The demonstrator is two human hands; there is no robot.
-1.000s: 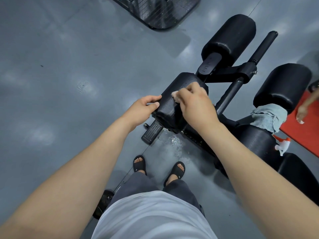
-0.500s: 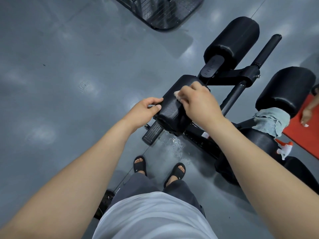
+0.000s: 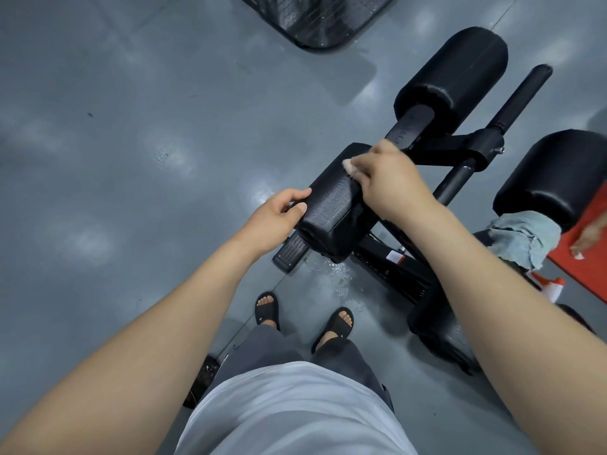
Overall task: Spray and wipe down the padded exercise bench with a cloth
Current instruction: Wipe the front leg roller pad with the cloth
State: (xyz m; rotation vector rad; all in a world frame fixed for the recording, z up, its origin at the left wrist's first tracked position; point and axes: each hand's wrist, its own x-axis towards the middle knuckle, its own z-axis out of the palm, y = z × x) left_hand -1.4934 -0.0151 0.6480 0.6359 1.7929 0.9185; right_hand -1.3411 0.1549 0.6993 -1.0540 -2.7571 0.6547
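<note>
The right hand (image 3: 391,185) is curled around a pale cloth (image 3: 348,166) and presses it on the far end of the black pad (image 3: 331,208). Only a tuft of cloth shows past the fingers. The left hand (image 3: 279,213) grips the pad's near left edge. A blue-grey rag (image 3: 522,239) and a spray bottle (image 3: 553,285) sit well right of the right hand.

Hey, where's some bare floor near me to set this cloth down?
The grey floor left of the black pad and your left hand is bare, up to the dark grate. Right of the pad is crowded: bench frame, blue rag, spray bottle, red mat. Floor ahead of your sandals is wet.
</note>
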